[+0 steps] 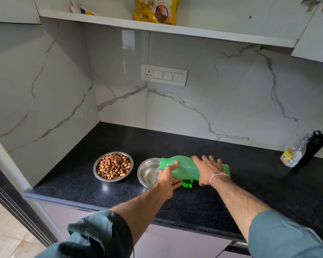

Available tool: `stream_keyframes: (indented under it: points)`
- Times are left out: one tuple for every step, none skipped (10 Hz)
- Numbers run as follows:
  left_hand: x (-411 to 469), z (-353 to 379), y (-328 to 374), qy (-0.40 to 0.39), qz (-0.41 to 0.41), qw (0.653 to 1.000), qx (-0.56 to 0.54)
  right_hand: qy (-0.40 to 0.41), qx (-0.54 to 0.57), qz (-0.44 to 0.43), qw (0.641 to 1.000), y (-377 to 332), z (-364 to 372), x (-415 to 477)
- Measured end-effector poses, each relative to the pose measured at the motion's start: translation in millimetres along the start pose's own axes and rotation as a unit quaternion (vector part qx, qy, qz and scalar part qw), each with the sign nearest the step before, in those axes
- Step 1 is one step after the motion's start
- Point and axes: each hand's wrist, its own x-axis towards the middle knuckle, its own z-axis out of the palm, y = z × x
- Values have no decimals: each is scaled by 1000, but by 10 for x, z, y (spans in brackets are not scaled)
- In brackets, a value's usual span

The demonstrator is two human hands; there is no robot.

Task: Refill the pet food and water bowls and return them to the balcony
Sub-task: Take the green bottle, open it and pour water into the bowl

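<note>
A steel bowl (113, 167) heaped with brown kibble stands on the black counter (250, 192). Right of it sits a second steel bowl (147, 171) with water in it. A green plastic bottle (185, 166) lies tipped on its side above that bowl, its open mouth to the left, and water runs from it into the bowl. My left hand (167, 180) holds the bottle near its neck from below. My right hand (207, 170) grips the bottle's body from above. The bottle's green cap (187, 183) lies on the counter under the bottle.
A clear bottle (293, 155) and a black bottle (314, 146) stand at the counter's far right against the marble wall. A yellow pet food bag (156, 10) sits on the white shelf above. A switch panel (164, 75) is on the wall.
</note>
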Motion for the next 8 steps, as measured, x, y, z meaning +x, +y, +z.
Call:
stream_keyframes:
  points:
    - [0, -4, 15, -6, 1, 1000, -1, -1, 1, 1, 1000, -2, -9, 4]
    - [2, -1, 27, -8, 1, 1000, 1, -3, -2, 1, 1000, -10, -29, 5]
    - [3, -2, 26, -9, 2, 1000, -1, -4, -5, 2, 1000, -15, -37, 10]
    - [3, -4, 21, -7, 0, 1000, -1, -5, -7, 2, 1000, -17, -38, 10]
    - [7, -9, 18, -7, -2, 1000, 1, -5, -6, 2, 1000, -22, -38, 11]
    - [6, -15, 15, -7, 1, 1000, 1, -5, -5, 1, 1000, -28, -43, 16]
    - [-1, -17, 20, -8, 0, 1000, -2, -5, -6, 1, 1000, -30, -45, 19]
    - [-4, -16, 22, -11, 2, 1000, -2, -5, -6, 1, 1000, -31, -46, 17]
